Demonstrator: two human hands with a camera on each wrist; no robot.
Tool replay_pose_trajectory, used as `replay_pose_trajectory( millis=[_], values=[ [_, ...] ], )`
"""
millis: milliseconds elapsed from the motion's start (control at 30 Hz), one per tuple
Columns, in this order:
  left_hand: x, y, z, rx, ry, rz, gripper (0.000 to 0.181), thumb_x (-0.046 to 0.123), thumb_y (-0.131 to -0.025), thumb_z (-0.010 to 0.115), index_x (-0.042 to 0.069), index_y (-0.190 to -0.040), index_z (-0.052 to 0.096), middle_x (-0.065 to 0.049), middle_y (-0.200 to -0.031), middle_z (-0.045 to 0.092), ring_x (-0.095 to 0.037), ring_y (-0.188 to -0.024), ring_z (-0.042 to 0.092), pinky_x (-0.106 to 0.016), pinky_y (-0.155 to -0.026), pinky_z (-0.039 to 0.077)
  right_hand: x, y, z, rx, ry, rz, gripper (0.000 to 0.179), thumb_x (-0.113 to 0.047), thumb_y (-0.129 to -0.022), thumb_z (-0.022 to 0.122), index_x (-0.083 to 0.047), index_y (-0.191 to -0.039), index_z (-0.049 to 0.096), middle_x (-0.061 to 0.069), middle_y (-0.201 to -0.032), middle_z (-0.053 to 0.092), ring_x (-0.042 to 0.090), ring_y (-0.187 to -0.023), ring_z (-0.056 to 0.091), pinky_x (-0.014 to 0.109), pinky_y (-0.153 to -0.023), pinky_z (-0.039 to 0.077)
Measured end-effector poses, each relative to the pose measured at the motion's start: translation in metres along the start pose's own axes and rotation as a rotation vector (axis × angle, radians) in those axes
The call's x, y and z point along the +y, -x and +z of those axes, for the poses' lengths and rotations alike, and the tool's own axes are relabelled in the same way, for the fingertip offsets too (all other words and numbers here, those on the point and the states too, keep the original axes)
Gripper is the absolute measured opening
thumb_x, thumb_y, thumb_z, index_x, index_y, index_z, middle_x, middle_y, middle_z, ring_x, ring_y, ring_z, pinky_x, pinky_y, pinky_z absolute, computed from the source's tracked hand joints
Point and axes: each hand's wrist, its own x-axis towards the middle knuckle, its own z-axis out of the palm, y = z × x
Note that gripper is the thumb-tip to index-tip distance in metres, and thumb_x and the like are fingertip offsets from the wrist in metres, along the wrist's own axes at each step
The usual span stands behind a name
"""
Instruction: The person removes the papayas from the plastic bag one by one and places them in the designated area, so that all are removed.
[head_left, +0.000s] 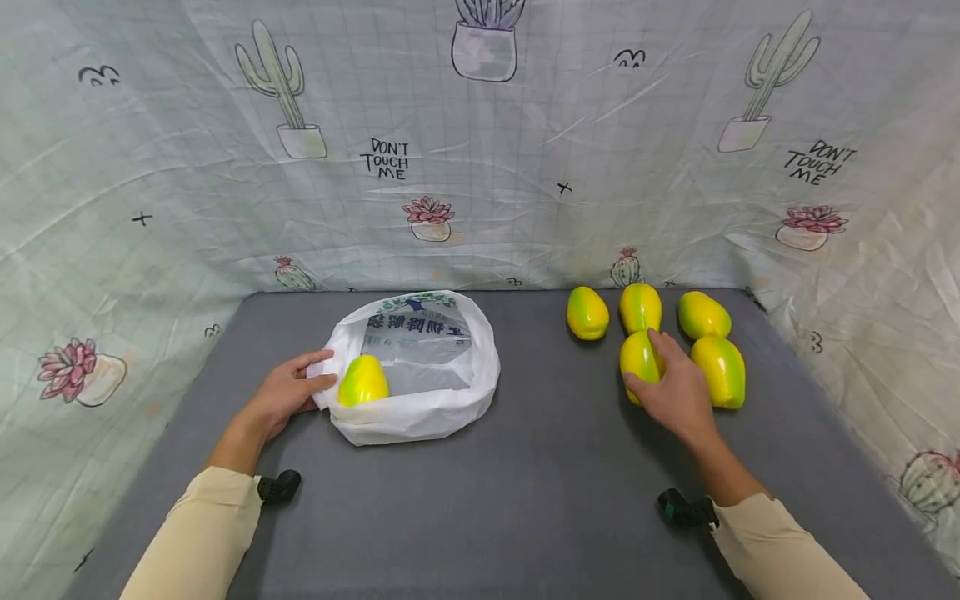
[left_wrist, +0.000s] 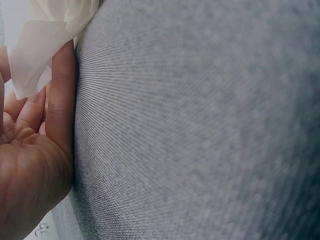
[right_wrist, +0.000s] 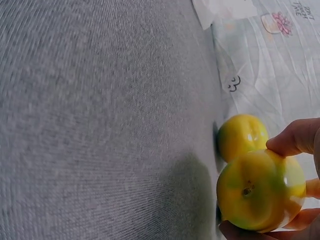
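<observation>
A white plastic bag point(head_left: 420, 421) lies with its mouth spread wide on the left half of the table. Inside, against its left wall, sits a yellow-green mango point(head_left: 363, 382). My left hand point(head_left: 281, 393) pinches the bag's left rim between thumb and fingers; in the left wrist view a flap of the bag point(left_wrist: 37, 55) hangs over those fingers. On the right, my right hand point(head_left: 681, 396) grips a mango point(head_left: 637, 360), thumb on one side and fingers on the other. The right wrist view shows the stem end of this held mango point(right_wrist: 260, 187).
More mangoes surround the right hand: one at the back left point(head_left: 587, 313), one directly behind point(head_left: 641, 307), one at the back right point(head_left: 703, 314) and one beside the hand point(head_left: 720, 371). Cactus-printed cloth point(head_left: 510, 133) walls off the grey table's point(head_left: 480, 517) back and sides.
</observation>
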Motion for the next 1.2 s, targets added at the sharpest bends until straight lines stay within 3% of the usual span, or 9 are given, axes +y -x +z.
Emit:
replay_pose_trajectory(
  millis=[733,1000,1200],
  values=[
    [0.004,0.0,0.001,0.002,-0.014,-0.024,0.071,0.031,-0.103,0.065,0.013,-0.164,0.033,-0.025,-0.169,0.025,-0.019,-0.113,0.059,-0.021,-0.083,0.057,0.011,-0.007,-0.002,-0.069,0.014,0.069,0.081,-0.02,-0.093,0.073,0.004,-0.159,0.034,0.035,-0.163,0.033,0.055,-0.148,0.034,0.07,-0.118,0.029],
    [0.001,0.001,0.002,-0.012,0.031,-0.002,0.071,0.027,-0.104,0.064,0.012,-0.165,0.031,-0.026,-0.166,0.033,-0.004,-0.101,0.062,-0.022,-0.082,0.058,0.013,-0.008,-0.001,-0.115,0.044,0.055,0.082,-0.022,-0.094,0.068,0.006,-0.16,0.03,0.038,-0.163,0.028,0.058,-0.147,0.032,0.072,-0.116,0.03],
    [0.001,0.0,0.001,-0.004,0.02,-0.011,0.071,0.03,-0.104,0.064,0.014,-0.165,0.032,-0.023,-0.167,0.034,-0.003,-0.101,0.062,-0.021,-0.083,0.057,0.013,-0.01,-0.002,-0.133,0.052,0.065,0.085,-0.024,-0.094,0.067,0.006,-0.161,0.025,0.038,-0.164,0.026,0.058,-0.148,0.03,0.073,-0.117,0.029]
  ],
)
